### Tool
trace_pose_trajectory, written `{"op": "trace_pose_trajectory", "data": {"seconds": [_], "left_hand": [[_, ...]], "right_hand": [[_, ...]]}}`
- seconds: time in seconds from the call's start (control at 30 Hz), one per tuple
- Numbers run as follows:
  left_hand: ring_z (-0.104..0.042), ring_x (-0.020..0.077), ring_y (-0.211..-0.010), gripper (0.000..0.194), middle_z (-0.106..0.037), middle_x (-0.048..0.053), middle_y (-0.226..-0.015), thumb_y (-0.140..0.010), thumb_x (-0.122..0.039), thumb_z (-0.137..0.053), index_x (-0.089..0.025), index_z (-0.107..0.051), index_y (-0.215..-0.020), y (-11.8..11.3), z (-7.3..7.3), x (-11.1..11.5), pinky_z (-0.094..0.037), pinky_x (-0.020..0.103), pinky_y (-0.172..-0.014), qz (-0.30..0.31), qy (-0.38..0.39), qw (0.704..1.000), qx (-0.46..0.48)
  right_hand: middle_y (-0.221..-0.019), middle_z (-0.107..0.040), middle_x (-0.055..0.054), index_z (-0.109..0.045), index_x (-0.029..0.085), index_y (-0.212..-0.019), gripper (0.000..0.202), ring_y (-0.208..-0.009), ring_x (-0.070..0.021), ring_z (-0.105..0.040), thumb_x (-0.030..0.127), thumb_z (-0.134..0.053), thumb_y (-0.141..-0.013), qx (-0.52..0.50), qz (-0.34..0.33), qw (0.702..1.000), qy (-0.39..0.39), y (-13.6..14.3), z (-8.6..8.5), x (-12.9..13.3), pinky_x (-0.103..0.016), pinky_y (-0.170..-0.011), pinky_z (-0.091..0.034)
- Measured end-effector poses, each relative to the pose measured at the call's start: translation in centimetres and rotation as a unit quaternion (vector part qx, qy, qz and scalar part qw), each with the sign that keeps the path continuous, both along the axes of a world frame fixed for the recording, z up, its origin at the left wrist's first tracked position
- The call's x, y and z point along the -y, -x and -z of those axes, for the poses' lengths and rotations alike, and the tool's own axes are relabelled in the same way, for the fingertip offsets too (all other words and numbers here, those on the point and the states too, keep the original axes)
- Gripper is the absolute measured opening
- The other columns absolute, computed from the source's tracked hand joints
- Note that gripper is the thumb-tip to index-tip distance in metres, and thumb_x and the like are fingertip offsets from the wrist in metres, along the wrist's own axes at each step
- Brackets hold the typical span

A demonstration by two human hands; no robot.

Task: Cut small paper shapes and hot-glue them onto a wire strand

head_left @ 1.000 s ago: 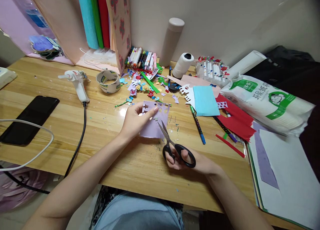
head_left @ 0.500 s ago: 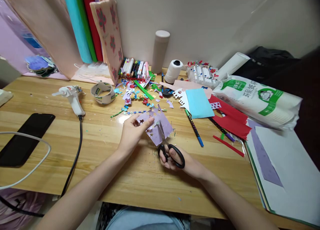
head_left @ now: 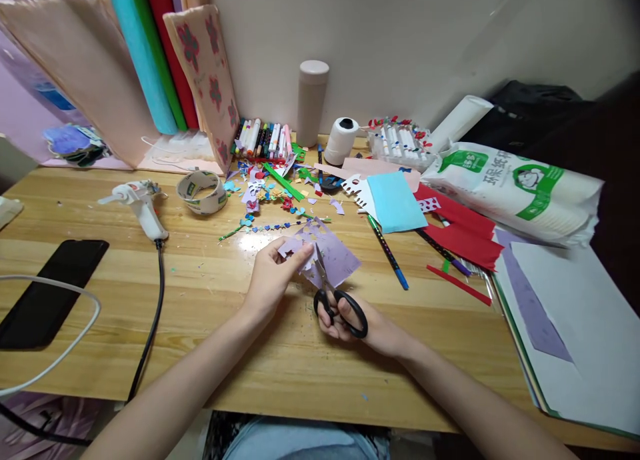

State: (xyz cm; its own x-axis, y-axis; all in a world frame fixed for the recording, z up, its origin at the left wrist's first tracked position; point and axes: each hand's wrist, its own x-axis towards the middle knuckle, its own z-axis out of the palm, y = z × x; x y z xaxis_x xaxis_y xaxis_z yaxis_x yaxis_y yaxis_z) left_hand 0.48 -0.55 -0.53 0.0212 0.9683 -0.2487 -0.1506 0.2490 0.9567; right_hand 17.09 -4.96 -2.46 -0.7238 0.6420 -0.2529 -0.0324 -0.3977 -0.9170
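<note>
A purple sheet of paper (head_left: 337, 257) with small cut-out holes is pinched at its left part between the thumb and fingers of my left hand (head_left: 274, 268). My right hand (head_left: 353, 321) has its fingers through the black handles of the scissors (head_left: 356, 313). The scissor blades point up and lie over the purple sheet, close to my left thumb; whether paper is between them is hard to tell. Beyond the sheet, a green stem with small blue pieces (head_left: 273, 227) lies on the wooden table (head_left: 280, 373).
Coloured scraps (head_left: 270, 192), markers (head_left: 263, 138) and a thread cone (head_left: 341, 141) are at the back. A glue gun (head_left: 145, 210), tape roll (head_left: 201, 193) and phone (head_left: 53, 290) lie left. Blue paper (head_left: 397, 202), red paper (head_left: 463, 237) and white sheets (head_left: 585, 333) lie right.
The purple sheet has turned and shifted slightly right in my left hand, which has moved a little right too. My right hand still holds the scissors near the same place. The view has shifted slightly.
</note>
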Motion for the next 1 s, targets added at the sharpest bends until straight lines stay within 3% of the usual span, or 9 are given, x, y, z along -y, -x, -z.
{"op": "trace_pose_trajectory", "data": {"seconds": [0.23, 0.6, 1.0], "left_hand": [[-0.053, 0.0096, -0.061, 0.033, -0.062, 0.0, -0.072, -0.066, -0.042, -0.072, -0.014, -0.064, -0.084, -0.05, -0.09, 0.18, -0.042, 0.019, -0.058, 0.04, 0.037, 0.998, 0.027], [-0.053, 0.0103, -0.062, 0.033, -0.062, 0.001, -0.073, -0.067, -0.042, -0.071, -0.014, -0.064, -0.084, 0.06, 0.02, 0.15, -0.041, 0.019, -0.058, 0.037, 0.03, 0.999, 0.017], [-0.055, 0.0099, -0.062, 0.032, -0.064, 0.002, -0.074, -0.064, -0.038, -0.074, -0.014, -0.065, -0.083, -0.12, -0.07, 0.07, -0.044, 0.019, -0.057, 0.032, 0.02, 0.999, 0.037]], "right_hand": [[-0.065, -0.042, 0.002, -0.043, 0.015, -0.08, 0.063, -0.052, -0.0068, -0.029, 0.077, -0.032, -0.077, -0.008, 0.03, 0.999, 0.008, 0.29, 0.16, 0.2, -0.02, -0.048, -0.022], [-0.065, -0.043, 0.001, -0.044, 0.015, -0.078, 0.068, -0.052, -0.0073, -0.03, 0.081, -0.032, -0.072, 0.014, 0.01, 1.0, 0.002, -0.01, -0.01, -0.04, -0.021, -0.048, -0.022], [-0.065, -0.04, 0.002, -0.043, 0.016, -0.078, 0.06, -0.053, -0.0079, -0.03, 0.075, -0.034, -0.078, -0.002, 0.042, 0.999, -0.019, 0.14, 0.38, 0.27, -0.022, -0.05, -0.023]]}}
